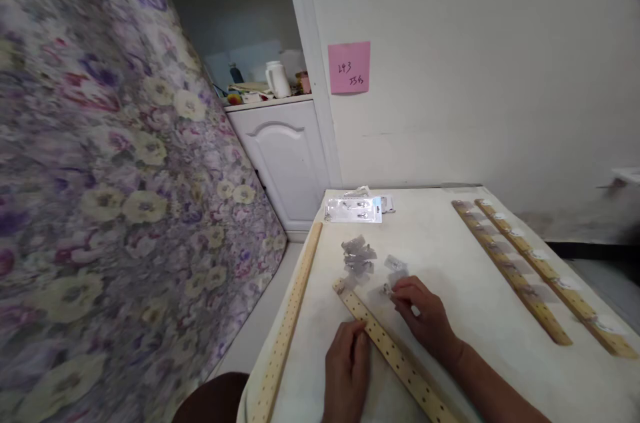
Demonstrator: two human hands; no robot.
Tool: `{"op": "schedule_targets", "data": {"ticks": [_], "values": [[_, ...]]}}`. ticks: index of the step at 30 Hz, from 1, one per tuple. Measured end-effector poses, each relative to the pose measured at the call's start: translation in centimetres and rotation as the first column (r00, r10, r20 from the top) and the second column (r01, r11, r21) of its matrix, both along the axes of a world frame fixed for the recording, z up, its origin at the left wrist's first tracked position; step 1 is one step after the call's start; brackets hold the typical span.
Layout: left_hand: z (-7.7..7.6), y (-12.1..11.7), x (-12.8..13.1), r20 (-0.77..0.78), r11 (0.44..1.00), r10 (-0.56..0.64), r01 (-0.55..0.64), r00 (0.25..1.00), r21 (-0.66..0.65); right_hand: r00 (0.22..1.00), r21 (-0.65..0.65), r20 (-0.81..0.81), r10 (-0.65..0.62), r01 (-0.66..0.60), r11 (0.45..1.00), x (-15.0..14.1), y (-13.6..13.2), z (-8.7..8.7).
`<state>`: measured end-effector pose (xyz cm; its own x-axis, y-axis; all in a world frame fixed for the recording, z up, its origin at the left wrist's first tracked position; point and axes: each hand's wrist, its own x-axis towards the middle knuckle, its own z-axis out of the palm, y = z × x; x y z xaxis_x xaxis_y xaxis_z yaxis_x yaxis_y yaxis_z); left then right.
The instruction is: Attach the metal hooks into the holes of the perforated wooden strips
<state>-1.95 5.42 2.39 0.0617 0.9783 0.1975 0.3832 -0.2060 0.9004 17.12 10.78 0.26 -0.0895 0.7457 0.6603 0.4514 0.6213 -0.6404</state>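
So I've got a pale holed strip [400, 363] lying slantwise on the table [425, 230] right between my hands, far end pointing at 11 o'clock, near end running off towards 5. My left hand [347, 366] is at about 8, fingers bunched narrow against the strip's edge, can't tell if they're really gripping it. My right hand [425, 316] is at 1 o'clock, thumb and fingers pinched on a small shiny piece [387, 289] just beside the strip's far end. Past that end, towards 11, there's a heap of little clear packets [359, 255], with a couple of loose packets [396, 264] at 12. Flat clear packs [353, 209] lie further out at 11, another holed strip [295, 303] sits at 10, and two darker strips [513, 270] with clear bits along them lie around 2
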Motion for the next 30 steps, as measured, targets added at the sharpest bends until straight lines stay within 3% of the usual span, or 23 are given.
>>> {"op": "schedule_targets", "data": {"ticks": [3, 6, 11, 15, 19, 22, 25, 30], "values": [[0.5, -0.1, 1.3, 0.172, 0.987, 0.016, 0.012, 0.985, -0.158, 0.998, 0.11, 0.046, 0.043, -0.047, 0.993, -0.3, -0.5, -0.3], [0.8, 0.4, 2.2, 0.351, 0.958, 0.029, 0.075, 0.936, -0.277, 0.991, 0.141, 0.095, 0.091, -0.104, 0.985, -0.7, -1.1, -0.4], [0.6, 1.0, 3.0, 0.587, 0.939, 0.056, 0.158, 0.808, -0.306, 0.966, 0.112, 0.142, 0.215, -0.232, 0.966, -1.4, -1.6, -0.2], [0.2, 1.6, 3.4, 0.683, 0.92, 0.12, 0.177, 0.721, -0.349, 0.954, 0.055, 0.143, 0.262, -0.272, 0.961, -1.6, -1.7, 0.1], [0.5, 3.4, 4.0, 0.49, 0.904, 0.055, 0.165, 0.87, -0.395, 0.974, 0.009, -0.037, 0.222, -0.222, 0.975, -1.3, -1.4, 0.4], [1.2, 5.0, 4.6, 0.321, 0.898, -0.061, 0.192, 0.945, -0.396, 0.971, -0.058, -0.237, -0.015, 0.001, 0.998, -0.6, -0.6, 0.6], [2.0, 5.9, 5.2, 0.197, 0.925, -0.115, 0.178, 0.974, -0.336, 0.937, -0.196, -0.287, -0.198, 0.145, 0.97, 0.4, 0.3, 0.6], [2.0, 5.5, 5.6, 0.066, 0.962, -0.127, 0.139, 0.99, -0.235, 0.936, -0.355, -0.315, -0.158, 0.038, 0.934, 0.7, 0.9, 0.1]]}}
